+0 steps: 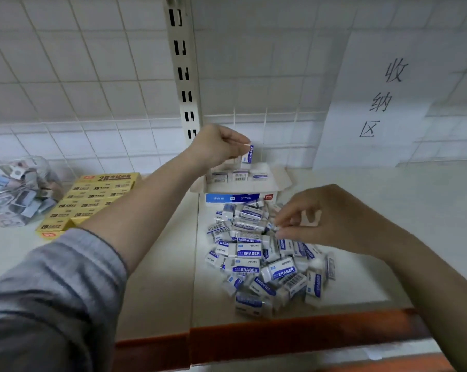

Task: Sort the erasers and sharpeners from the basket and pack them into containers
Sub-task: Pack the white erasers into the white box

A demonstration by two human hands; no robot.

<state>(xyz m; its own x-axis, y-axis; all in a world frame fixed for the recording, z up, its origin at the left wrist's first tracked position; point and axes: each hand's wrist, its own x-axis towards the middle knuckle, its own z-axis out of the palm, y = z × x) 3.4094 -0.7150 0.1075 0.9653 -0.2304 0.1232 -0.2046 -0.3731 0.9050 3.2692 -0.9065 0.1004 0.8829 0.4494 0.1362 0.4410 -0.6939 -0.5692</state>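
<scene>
A heap of white erasers in blue ERASER sleeves (264, 253) lies on the shelf in front of me. Behind it stands an open white and blue cardboard box (278, 183) with several erasers standing in a row inside. My left hand (216, 146) hovers over the box and pinches one upright eraser (248, 154) by its top. My right hand (315, 218) is at the top of the heap, fingertips pinching the end of a small eraser (276, 227).
A yellow tray of 2B eraser boxes (93, 200) sits at the left, with a clear bag of mixed items (20, 189) beside it. A slotted metal upright (182, 65) rises behind the box. A paper sign (382, 100) hangs on the right wall. An orange shelf edge (280, 336) runs along the front.
</scene>
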